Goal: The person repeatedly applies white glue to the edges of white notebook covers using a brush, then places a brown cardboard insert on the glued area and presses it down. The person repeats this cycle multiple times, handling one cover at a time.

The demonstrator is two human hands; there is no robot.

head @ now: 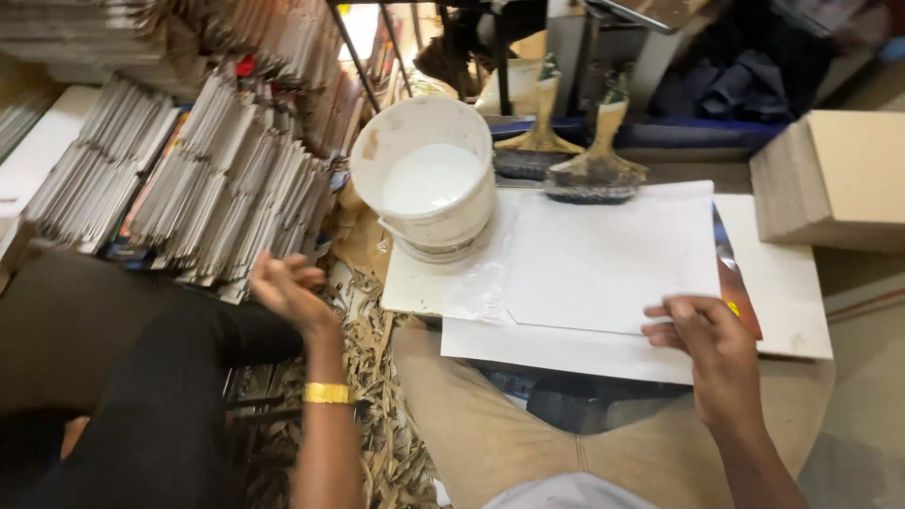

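The right hand [714, 332] is pressing flat on the near right corner of the white sheet [613, 259], fingers together, right beside the white bucket [426, 174] of glue. The left hand [287, 287] is hanging open and empty to the left of the bucket, near the paper stacks [189, 179]. With 2 brushes [570, 160] sitting behind the bucket, I think a bump could be tipping glue onto the sheet.

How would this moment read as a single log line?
left hand: open, near stacked booklets | right hand: pressing white sheet | bucket of white paste behind | two brushes resting
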